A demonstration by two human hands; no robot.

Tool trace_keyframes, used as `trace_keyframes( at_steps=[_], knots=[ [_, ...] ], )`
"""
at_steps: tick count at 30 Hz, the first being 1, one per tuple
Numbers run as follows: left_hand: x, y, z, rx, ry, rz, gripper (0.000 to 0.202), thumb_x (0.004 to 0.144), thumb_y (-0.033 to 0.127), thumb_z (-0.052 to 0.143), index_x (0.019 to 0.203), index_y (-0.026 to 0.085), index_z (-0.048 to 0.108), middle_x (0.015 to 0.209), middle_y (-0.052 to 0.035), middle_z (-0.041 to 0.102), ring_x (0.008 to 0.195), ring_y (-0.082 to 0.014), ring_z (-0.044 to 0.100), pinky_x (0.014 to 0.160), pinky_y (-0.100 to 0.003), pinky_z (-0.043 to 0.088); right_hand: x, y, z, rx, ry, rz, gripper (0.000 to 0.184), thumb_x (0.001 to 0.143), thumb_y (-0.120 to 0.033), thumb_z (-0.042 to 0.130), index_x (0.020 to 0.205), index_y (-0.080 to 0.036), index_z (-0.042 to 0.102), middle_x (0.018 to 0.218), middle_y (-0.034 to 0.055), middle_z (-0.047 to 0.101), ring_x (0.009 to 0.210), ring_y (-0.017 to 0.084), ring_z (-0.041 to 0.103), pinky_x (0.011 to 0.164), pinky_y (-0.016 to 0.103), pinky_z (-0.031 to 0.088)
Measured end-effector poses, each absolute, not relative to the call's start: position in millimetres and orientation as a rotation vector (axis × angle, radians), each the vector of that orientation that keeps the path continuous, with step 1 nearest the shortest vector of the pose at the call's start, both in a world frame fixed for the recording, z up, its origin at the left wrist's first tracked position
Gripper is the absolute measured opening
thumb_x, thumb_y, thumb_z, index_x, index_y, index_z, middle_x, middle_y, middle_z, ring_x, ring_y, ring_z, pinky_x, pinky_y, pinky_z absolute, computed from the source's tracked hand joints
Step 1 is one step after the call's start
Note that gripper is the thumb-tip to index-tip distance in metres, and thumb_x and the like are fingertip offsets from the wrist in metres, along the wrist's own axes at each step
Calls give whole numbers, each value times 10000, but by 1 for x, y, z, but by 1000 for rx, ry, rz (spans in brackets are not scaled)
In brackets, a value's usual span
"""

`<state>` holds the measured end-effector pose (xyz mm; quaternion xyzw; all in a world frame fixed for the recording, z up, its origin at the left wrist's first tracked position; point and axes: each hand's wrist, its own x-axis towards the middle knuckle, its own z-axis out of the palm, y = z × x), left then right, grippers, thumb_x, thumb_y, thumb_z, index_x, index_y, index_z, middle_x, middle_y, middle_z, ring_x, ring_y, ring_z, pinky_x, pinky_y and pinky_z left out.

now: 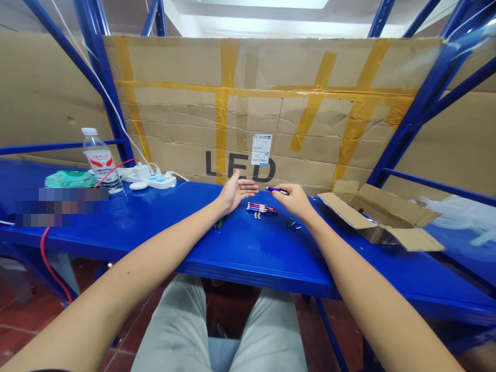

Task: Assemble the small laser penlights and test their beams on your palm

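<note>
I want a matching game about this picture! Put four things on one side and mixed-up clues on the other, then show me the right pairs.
Things:
1. left hand
2. right hand
3. water bottle
4. small cardboard box

Clues:
A. has a white cap on
B. flaps open, over on the person's right
C. holds a purple pen-like tube
D. fingers stretched out, not curled around anything

Right pairs:
1-D
2-C
3-A
4-B

Pens [261, 208] on table [251, 253], bottle [101, 160] to left, carton [347, 211] to right, cardboard [182, 124] behind
</note>
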<state>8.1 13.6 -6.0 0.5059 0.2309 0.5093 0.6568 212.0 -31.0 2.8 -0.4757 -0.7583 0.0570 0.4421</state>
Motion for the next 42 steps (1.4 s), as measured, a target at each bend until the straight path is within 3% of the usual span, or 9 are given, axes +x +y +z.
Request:
trace_keyframes(
  at_steps=[18,24,30,36,42],
  knots=[
    [11,11,-6,1142,532,1139,648,938,602,320,861,75,690,899,-209,719,867,-262,696,872,-382,506,210,-31,-2,-1206,-2005,142,250,811,-271,545,874,-143,750,865,69,746,781,200,636,718,289,429],
    [15,10,-9,1184,527,1106,478,961,448,407,856,74,686,886,-183,719,816,-221,692,870,-366,497,208,-32,-4,-1153,-2079,181,241,817,-261,546,907,-145,737,898,67,744,803,200,637,730,286,435],
    [16,8,-10,1227,546,1098,415,955,410,448,855,80,679,873,-167,713,784,-209,685,827,-363,510,209,-30,-5,-1138,-2080,221,233,808,-255,553,914,-144,728,908,62,740,822,200,637,747,284,439],
    [18,2,-12,1398,587,1085,96,841,155,634,888,80,672,816,-119,708,740,-180,685,803,-354,516,208,-30,-5,-1127,-2094,255,224,801,-264,566,892,-137,727,860,54,733,784,186,621,709,278,431],
    [19,3,-17,1440,612,1063,129,734,38,701,853,68,660,706,-74,697,683,-149,674,788,-340,523,205,-35,-4,-1161,-2051,425,291,743,-256,633,1005,-135,673,882,62,709,772,181,620,677,277,461]
  ],
)
